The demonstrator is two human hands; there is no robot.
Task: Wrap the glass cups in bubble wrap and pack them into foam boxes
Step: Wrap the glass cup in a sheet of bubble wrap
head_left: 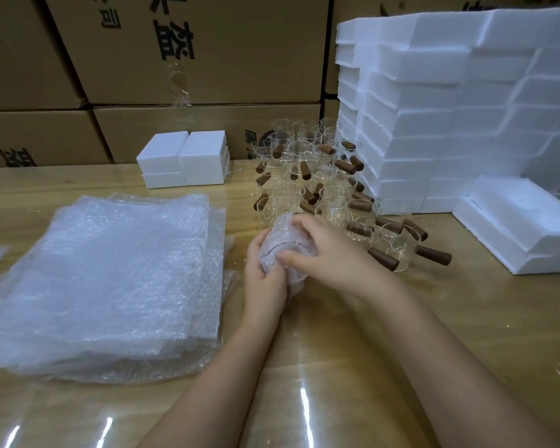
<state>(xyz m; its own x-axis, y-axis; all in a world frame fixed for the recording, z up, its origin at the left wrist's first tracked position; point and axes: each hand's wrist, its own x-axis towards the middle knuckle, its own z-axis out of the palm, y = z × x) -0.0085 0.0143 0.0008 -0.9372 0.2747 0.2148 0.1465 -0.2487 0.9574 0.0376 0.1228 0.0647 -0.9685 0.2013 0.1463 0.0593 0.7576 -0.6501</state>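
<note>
Wooden table (385, 334): left hand (263, 273), right hand (332, 253) grip one bubble-wrapped cup (283, 242).

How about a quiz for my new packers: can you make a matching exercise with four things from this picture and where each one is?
Things:
1. bubble wrap stack
2. wrapped cup
3. bare glass cups
4. tall foam box stack

Places:
A. held between left hand and right hand
B. right rear of the table
C. left side of the table
D. middle of the table, beyond the hands

Pairs: 1-C, 2-A, 3-D, 4-B
</note>
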